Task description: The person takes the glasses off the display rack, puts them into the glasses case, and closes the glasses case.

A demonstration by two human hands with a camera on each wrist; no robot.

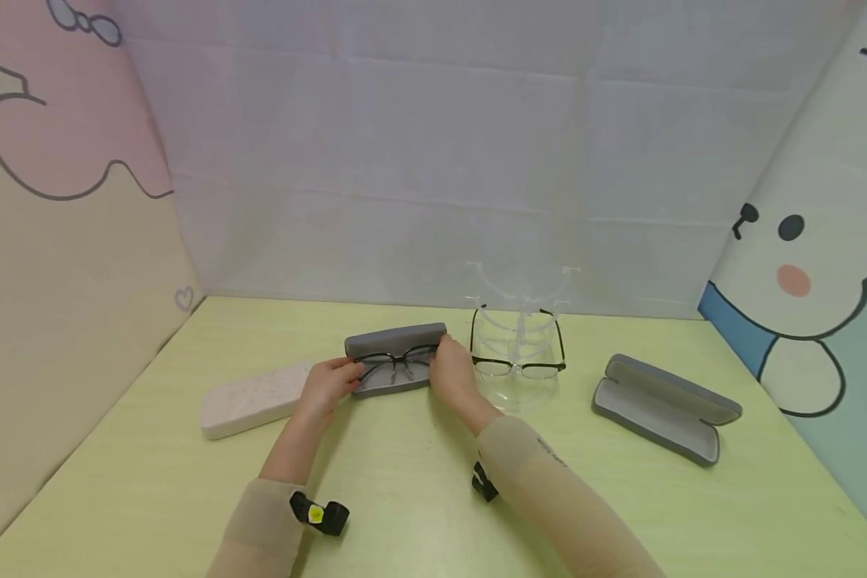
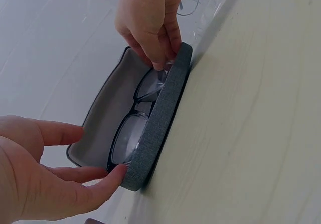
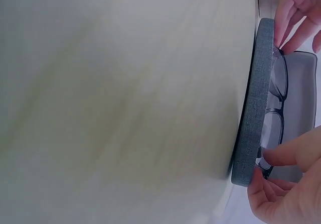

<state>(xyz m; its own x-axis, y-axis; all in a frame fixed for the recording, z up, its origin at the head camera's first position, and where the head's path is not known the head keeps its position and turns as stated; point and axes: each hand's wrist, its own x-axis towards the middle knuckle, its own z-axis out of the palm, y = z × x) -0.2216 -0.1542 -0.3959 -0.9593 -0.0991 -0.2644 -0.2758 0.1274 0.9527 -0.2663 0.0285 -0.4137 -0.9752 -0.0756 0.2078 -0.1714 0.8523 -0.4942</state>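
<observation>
A grey hinged eyeglass case (image 1: 397, 339) lies unfolded on the table, its lid leaning up at the back. Dark-framed eyeglasses (image 1: 397, 359) are in it, lenses toward the lid and partly behind the front wall in the wrist views. My left hand (image 1: 327, 385) pinches the left end of the frame between thumb and a finger, its index finger stretched toward the lid. At the other end my right hand (image 1: 455, 373) pinches the frame, with the thumb inside the case and fingertips near its corner (image 3: 242, 178).
A clear display stand (image 1: 522, 337) with a second pair of eyeglasses (image 1: 518, 367) stands right of my right hand. Another grey case (image 1: 657, 409) lies unfolded farther right. A pale closed case (image 1: 256, 399) sits left of my left hand. Walls border the table's back and sides.
</observation>
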